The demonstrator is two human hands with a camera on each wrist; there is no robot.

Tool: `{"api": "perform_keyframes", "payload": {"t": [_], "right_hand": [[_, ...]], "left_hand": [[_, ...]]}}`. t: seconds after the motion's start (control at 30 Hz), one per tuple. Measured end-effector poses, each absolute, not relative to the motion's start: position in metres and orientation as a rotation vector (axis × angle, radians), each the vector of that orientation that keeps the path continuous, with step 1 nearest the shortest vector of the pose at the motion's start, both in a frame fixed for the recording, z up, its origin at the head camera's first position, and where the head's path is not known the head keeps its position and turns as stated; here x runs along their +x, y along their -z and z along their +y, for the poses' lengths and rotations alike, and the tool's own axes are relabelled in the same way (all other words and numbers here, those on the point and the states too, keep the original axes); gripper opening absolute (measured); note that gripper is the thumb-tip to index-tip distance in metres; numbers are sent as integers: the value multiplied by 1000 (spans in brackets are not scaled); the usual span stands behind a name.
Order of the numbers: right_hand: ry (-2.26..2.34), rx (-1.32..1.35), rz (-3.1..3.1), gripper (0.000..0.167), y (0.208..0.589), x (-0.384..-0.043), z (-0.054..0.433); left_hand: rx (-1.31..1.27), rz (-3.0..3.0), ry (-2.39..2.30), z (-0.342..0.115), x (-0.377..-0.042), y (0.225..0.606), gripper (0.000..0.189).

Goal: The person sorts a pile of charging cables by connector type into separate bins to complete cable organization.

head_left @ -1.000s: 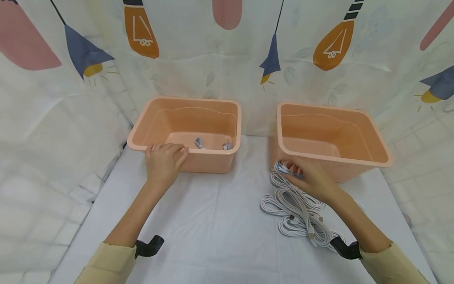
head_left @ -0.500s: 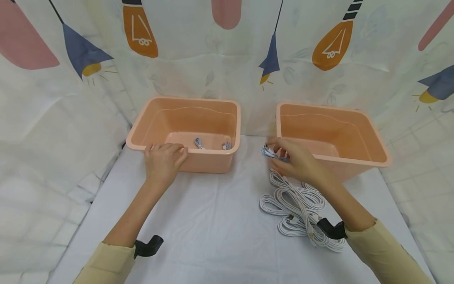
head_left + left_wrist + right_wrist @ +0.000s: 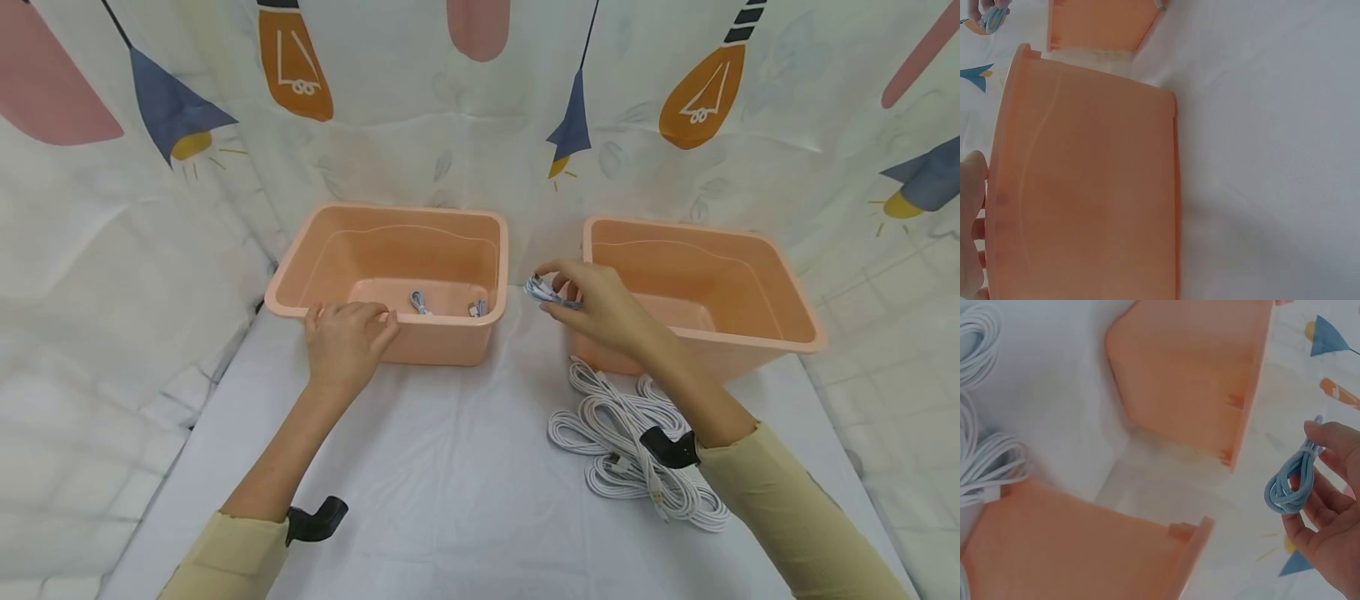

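In the head view, my left hand (image 3: 343,348) grips the front rim of the left peach plastic bin (image 3: 442,343), its fingers over the edge. Two small tied cables, one of them a bluish cable (image 3: 420,302), lie on that bin's floor. Between the two bins my right hand (image 3: 600,304) pinches a light blue coiled cable (image 3: 542,289) above the table. The right wrist view shows this blue cable (image 3: 1291,481) as a tied bundle between thumb and fingers, with my right hand (image 3: 1335,512) at the right edge.
A second peach bin (image 3: 750,346) stands at the right, with nothing visible inside. Several white coiled cables (image 3: 622,442) lie heaped on the white-covered table (image 3: 450,492) before it. A printed curtain (image 3: 495,125) hangs behind both bins.
My right hand has lifted the blue cable off the white cable heap and carried it up and left, toward the left bin. My left hand has stayed at its rim.
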State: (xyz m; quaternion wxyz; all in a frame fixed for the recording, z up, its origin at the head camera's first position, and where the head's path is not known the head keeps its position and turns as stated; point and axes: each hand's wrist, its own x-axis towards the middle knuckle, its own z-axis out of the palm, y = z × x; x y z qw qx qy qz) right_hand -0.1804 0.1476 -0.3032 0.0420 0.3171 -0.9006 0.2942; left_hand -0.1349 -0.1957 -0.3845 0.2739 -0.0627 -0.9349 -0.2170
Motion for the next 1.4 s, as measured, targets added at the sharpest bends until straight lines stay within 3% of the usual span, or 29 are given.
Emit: {"api": "perform_keyframes", "payload": {"t": [1.4], "right_hand": [[-897,875,-2984,44,259,-247,63]], "left_hand": [[-171,-2527,569,-196,-136,382,25]]}}
